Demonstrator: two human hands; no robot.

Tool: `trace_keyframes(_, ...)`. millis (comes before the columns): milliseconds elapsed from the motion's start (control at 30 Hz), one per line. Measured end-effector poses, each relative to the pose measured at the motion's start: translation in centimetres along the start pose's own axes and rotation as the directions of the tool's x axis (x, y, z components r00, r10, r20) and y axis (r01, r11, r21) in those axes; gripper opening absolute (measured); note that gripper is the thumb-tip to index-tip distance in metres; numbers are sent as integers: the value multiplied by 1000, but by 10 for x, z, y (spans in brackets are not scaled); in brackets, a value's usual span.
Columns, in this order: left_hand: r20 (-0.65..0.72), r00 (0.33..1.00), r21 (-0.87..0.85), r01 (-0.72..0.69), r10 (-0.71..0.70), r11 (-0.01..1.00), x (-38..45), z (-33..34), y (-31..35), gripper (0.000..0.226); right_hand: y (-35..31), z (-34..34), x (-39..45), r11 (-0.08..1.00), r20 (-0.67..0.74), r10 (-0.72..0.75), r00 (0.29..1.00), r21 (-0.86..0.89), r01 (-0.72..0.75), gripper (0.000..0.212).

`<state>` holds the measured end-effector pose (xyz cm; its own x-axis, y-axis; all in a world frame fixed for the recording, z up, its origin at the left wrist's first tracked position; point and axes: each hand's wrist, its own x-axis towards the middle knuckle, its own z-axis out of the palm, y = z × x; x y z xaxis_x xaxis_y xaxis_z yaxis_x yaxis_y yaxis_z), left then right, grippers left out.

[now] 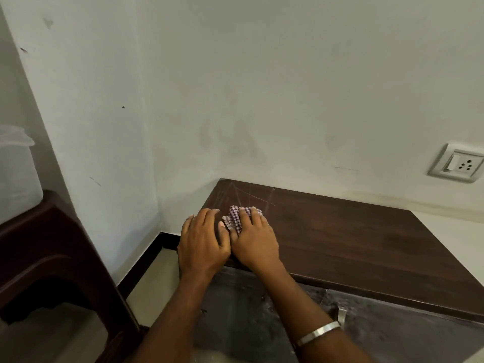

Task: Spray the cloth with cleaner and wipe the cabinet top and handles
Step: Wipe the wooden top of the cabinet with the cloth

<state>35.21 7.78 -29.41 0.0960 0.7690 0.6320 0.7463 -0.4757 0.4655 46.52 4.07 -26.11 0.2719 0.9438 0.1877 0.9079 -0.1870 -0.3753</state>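
A small checked red-and-white cloth lies bunched on the dark brown cabinet top, near its left end. My right hand presses flat on the cloth, fingers spread over it. My left hand rests beside it at the cabinet's left edge, fingertips touching the cloth's left side. A metal handle shows on the grey cabinet front below the top. No spray bottle is in view.
A dark wooden stool stands at the left with a translucent plastic container on it. A wall socket sits above the cabinet's right end. Walls close the corner behind; tiled floor lies between stool and cabinet.
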Motion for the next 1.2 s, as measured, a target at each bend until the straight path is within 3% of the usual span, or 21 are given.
trace_keyframes(100, -5, 1000, -2, -5, 5, 1000, -1, -1, 1, 40, 21, -10, 0, 999, 4, 35, 999, -32, -35, 63)
trace_keyframes(300, -3, 1000, -6, -3, 3, 1000, -1, 0, 1, 36, 90, -42, -1, 965, -51, 247, 968, -79, -251, 64)
trace_keyframes(400, -10, 1000, 8, -5, 5, 1000, -1, 0, 1, 35, 93, -43, 1, 951, -70, 288, 955, -93, -294, 64)
trace_keyframes(500, -10, 1000, 14, -10, 10, 1000, -2, -1, 2, 35, 73, -34, 10, 955, -66, 277, 959, -93, -282, 63)
trace_keyframes(700, 5, 1000, 38, -18, 18, 999, -1, -1, 2, 40, 5, -1, 34, 997, 16, 53, 998, -59, -52, 63)
trace_keyframes(800, 1, 1000, 26, -23, 23, 999, -1, -2, 1, 41, 1, 2, 40, 999, 29, 30, 999, -36, -29, 63)
trace_keyframes(1200, -7, 1000, 32, -28, 28, 999, -2, 0, 0, 35, 73, -24, 62, 955, -55, 281, 958, -85, -285, 64)
